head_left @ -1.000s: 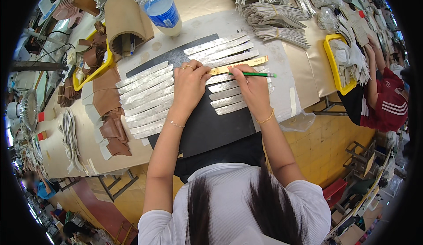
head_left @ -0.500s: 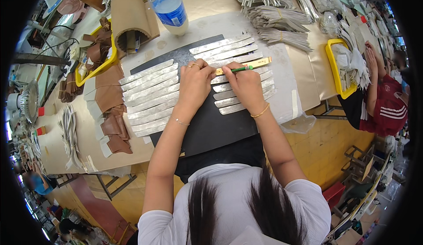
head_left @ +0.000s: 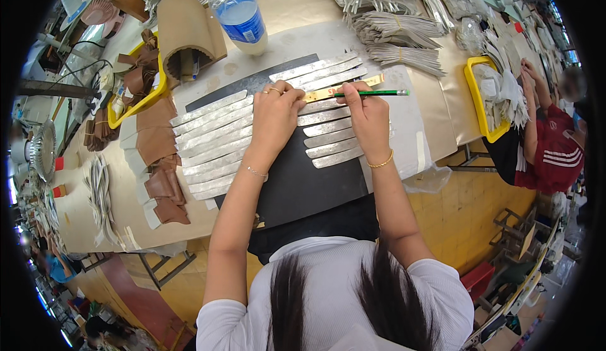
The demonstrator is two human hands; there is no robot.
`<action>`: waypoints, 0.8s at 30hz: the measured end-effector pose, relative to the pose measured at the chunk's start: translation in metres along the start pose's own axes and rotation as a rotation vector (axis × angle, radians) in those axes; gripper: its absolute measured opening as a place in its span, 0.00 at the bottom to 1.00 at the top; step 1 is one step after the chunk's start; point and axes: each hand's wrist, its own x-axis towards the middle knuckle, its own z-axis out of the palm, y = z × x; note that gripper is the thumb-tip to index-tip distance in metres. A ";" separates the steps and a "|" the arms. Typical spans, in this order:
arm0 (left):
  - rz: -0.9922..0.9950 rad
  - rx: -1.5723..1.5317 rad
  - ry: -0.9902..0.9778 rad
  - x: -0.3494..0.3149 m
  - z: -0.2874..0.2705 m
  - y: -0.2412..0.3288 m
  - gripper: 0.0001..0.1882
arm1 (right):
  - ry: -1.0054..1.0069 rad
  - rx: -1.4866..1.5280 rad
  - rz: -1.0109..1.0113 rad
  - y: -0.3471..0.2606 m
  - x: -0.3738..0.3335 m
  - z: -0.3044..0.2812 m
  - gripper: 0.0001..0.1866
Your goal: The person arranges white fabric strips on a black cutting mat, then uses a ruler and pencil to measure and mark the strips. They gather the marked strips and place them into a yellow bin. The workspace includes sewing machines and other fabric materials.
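My right hand [head_left: 368, 118] grips a green pencil [head_left: 392, 92], which lies nearly level with its tip toward the left. My left hand [head_left: 275, 114] pinches the left end of a narrow yellow measuring strip [head_left: 374, 81] and presses it down. Under both hands spreads a black sheet [head_left: 297, 190]. Silvery, slightly curved strips [head_left: 218, 141] lie side by side on its left part. A second column of silvery strips [head_left: 328, 130] sits on the right, partly hidden by my right hand and the yellow strip.
Brown leather pieces [head_left: 158, 139] lie left, below a yellow basket [head_left: 163, 81]. Behind stand a curved brown roll [head_left: 183, 26] and a bottle [head_left: 243, 19]. Bundled pale strips [head_left: 398, 29] are stacked at the back right. Another yellow basket [head_left: 478, 108] is near a red-shirted person [head_left: 558, 155].
My right hand has moved slightly right and down, and the pencil has swung to a flatter angle. My left hand stays on the yellow strip, shifted very slightly left.
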 end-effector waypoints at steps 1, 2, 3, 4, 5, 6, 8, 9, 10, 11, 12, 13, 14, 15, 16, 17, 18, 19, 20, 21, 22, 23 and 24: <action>-0.009 0.010 -0.010 0.002 0.000 0.000 0.06 | 0.000 -0.010 -0.018 0.003 -0.001 0.000 0.20; -0.007 0.011 -0.013 0.002 0.001 0.000 0.06 | -0.005 -0.006 -0.007 0.003 -0.002 -0.001 0.20; -0.006 0.014 -0.017 0.002 0.002 -0.001 0.06 | -0.012 0.001 0.003 0.002 -0.004 -0.001 0.20; -0.006 0.017 -0.020 0.001 0.003 -0.002 0.06 | -0.020 0.007 0.013 0.001 -0.005 -0.001 0.20; 0.001 0.005 -0.015 0.002 0.004 -0.003 0.06 | -0.022 0.004 0.005 0.001 -0.005 -0.002 0.20; 0.005 -0.005 -0.010 0.001 0.004 -0.005 0.06 | -0.026 0.002 -0.002 0.001 -0.005 -0.001 0.20; 0.007 -0.021 -0.007 0.001 0.005 -0.006 0.07 | -0.034 0.003 -0.012 0.002 -0.006 0.000 0.20; 0.004 -0.028 -0.008 0.002 0.004 -0.005 0.07 | -0.037 0.005 -0.017 0.003 -0.006 0.001 0.19; 0.001 -0.034 -0.009 0.003 0.004 -0.004 0.07 | -0.040 0.007 -0.021 0.004 -0.005 0.002 0.19; 0.003 -0.034 -0.009 0.002 0.004 -0.005 0.07 | -0.051 0.007 -0.017 0.005 -0.005 0.003 0.19; 0.006 -0.036 -0.008 0.002 0.005 -0.006 0.07 | -0.060 0.006 -0.013 0.006 -0.004 0.004 0.19; 0.009 -0.037 -0.007 0.002 0.005 -0.006 0.07 | -0.069 0.006 -0.009 0.006 -0.004 0.005 0.18; 0.012 -0.042 -0.004 0.003 0.005 -0.007 0.07 | -0.077 -0.015 -0.029 0.008 -0.003 0.007 0.18; 0.014 -0.046 -0.001 0.003 0.005 -0.007 0.07 | -0.086 -0.035 -0.049 0.010 -0.001 0.010 0.17; 0.017 -0.050 0.002 0.003 0.005 -0.007 0.07 | -0.095 -0.055 -0.070 0.011 0.000 0.012 0.17; 0.014 -0.050 0.005 0.003 0.005 -0.007 0.06 | -0.106 -0.094 -0.080 0.011 0.001 0.014 0.17; 0.013 -0.052 0.008 0.003 0.005 -0.007 0.06 | -0.117 -0.134 -0.089 0.009 0.002 0.016 0.16; 0.012 -0.053 0.010 0.003 0.006 -0.006 0.06 | -0.127 -0.174 -0.098 0.008 0.003 0.017 0.16; 0.007 -0.049 0.009 0.004 0.006 -0.005 0.05 | -0.120 -0.198 -0.135 0.008 0.005 0.019 0.16; 0.000 -0.044 0.009 0.004 0.006 -0.004 0.04 | -0.114 -0.220 -0.173 0.009 0.006 0.021 0.16; -0.006 -0.039 0.009 0.005 0.006 -0.003 0.04 | -0.108 -0.242 -0.212 0.010 0.006 0.023 0.15; -0.004 -0.033 0.014 0.004 0.007 -0.003 0.03 | -0.100 -0.266 -0.220 0.011 0.006 0.025 0.14; -0.002 -0.026 0.018 0.004 0.008 -0.003 0.03 | -0.094 -0.290 -0.229 0.012 0.006 0.026 0.14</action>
